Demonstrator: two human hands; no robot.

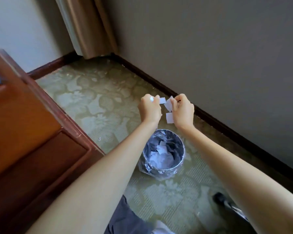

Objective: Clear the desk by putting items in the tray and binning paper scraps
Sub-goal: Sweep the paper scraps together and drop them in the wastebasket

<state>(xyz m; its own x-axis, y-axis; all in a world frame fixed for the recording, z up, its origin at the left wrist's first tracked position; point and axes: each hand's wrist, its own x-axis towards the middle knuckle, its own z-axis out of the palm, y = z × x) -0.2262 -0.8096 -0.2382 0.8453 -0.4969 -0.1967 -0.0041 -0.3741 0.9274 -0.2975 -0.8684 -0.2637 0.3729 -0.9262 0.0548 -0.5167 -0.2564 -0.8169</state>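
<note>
Two bare forearms fill the bottom of the view, the left forearm [91,183] coming up from seven o'clock, the right forearm [235,166] from five, both closing in on the middle. Biggest thing behind them is a plain grey wall [210,48] from twelve round to three o'clock. Under it a pale green patterned carpet [91,102] spreads through the centre, edged by a dark brown skirting board [159,85]. At nine o'clock sits the reddish-brown wooden desk [24,124], showing only its side panel and corner, with the top edge blurred. A tan fabric curtain [90,26] hangs in the corner at twelve. At six, a strip of grey trousers [122,217]. Now the round silver metal bin [152,171], lined with a clear plastic bag, stands on the carpet between the forearms, with torn white paper [161,157] lying inside. Straight up from it at twelve o'clock are the hands, near each other but apart. The left hand [150,109] has its fingers curled, pinching one of the white paper scraps [162,100] at the tips. The right hand [183,110], also curled, pinches another. A third piece sits at six o'clock of that one, against the right palm. Whether it is held or loose, I cannot tell. Smallest of all, a tiny white fleck [99,139] lies on the carpet at nine o'clock of the bin.
</note>
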